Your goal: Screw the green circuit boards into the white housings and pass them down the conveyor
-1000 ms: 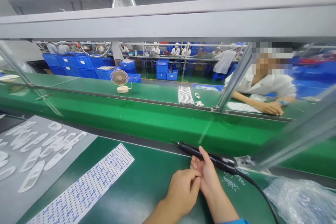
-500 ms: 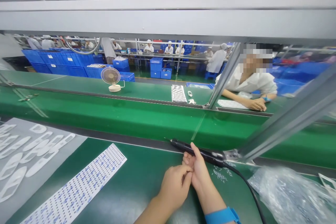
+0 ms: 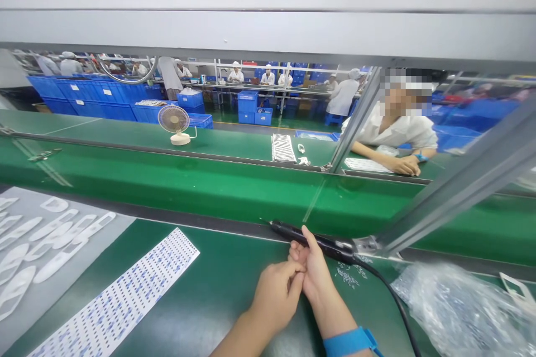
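Corded black pen-shaped tool lies pinched in our right hand; our left hand, curled, presses against its fingers.

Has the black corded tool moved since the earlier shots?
No: the black corded tool sits in the same place beside the metal bracket. Only the camera view has shifted.

On the table, the sheet of small labels lies at left of the hands, and the plastic bag lies at their right.
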A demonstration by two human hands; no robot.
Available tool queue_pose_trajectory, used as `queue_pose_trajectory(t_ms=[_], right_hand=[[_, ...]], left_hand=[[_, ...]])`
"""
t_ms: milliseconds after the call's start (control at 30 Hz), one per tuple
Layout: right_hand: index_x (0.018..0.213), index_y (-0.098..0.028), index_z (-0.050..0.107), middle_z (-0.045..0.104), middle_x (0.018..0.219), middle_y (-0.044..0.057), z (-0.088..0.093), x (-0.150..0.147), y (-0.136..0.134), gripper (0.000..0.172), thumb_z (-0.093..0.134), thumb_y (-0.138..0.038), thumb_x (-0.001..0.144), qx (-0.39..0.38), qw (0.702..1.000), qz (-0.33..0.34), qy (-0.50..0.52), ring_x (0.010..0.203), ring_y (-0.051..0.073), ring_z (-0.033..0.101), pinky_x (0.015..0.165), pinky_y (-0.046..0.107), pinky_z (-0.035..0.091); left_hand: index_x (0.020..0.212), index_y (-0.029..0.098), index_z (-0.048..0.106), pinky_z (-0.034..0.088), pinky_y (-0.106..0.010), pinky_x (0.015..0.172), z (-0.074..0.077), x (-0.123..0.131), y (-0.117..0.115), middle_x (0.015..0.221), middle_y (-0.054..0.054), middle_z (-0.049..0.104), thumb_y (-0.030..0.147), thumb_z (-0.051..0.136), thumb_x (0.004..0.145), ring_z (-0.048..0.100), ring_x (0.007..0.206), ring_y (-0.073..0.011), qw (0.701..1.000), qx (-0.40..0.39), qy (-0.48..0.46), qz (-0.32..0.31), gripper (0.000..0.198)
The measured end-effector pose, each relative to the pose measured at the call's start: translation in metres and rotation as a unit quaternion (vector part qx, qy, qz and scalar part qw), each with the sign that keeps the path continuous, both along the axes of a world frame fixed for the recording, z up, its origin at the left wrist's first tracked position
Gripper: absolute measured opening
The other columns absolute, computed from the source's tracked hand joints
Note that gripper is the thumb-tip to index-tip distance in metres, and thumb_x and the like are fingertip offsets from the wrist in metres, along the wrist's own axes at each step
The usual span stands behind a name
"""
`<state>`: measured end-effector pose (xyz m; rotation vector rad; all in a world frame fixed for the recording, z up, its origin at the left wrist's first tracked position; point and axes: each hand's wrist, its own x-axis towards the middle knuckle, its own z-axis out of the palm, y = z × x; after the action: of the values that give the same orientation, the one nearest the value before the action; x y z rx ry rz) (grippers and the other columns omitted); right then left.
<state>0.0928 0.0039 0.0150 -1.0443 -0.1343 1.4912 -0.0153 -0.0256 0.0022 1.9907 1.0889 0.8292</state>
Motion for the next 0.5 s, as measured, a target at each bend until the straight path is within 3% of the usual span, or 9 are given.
queue_pose_trajectory(t_ms=[133, 433, 500], right_hand=[[0.051, -0.016, 0.052, 0.042, 0.043, 0.000, 0.0036, -0.0008, 0.0000, 0.054, 0.060, -0.053, 0.089, -0.045, 0.998, -0.001, 0.043, 0.037, 0.006, 0.035, 0.034, 0.017, 0.027], [0.053, -0.018, 0.050, 0.042, 0.042, -0.001, 0.0022, 0.0004, 0.0010, 0.053, 0.063, -0.057, 0.085, -0.044, 0.998, 0.013, 0.038, 0.036, 0.007, 0.034, 0.034, 0.017, 0.027], [0.052, -0.017, 0.050, 0.043, 0.043, 0.000, 0.0012, 0.0006, 0.0013, 0.052, 0.064, -0.055, 0.085, -0.014, 1.000, 0.006, 0.021, 0.036, 0.007, 0.034, 0.034, 0.017, 0.027]], left_hand=[[0.094, 0.022, 0.070, 0.038, -0.027, 0.064, 0.0002, 0.0004, 0.0003, 0.081, -0.001, 0.071, 0.019, 0.048, 0.091, 0.061, 0.068, -0.0173, 1.000, -0.003, -0.004, 0.000, 0.022], [0.095, 0.023, 0.069, 0.039, -0.028, 0.066, -0.0029, 0.0003, 0.0000, 0.086, -0.001, 0.073, 0.020, 0.048, 0.091, 0.062, 0.072, -0.0181, 1.000, -0.007, -0.009, -0.003, 0.021], [0.095, 0.023, 0.069, 0.038, -0.029, 0.066, -0.0025, 0.0003, 0.0000, 0.086, -0.001, 0.073, 0.020, 0.048, 0.091, 0.062, 0.072, -0.0183, 1.000, -0.001, -0.008, -0.006, 0.021]])
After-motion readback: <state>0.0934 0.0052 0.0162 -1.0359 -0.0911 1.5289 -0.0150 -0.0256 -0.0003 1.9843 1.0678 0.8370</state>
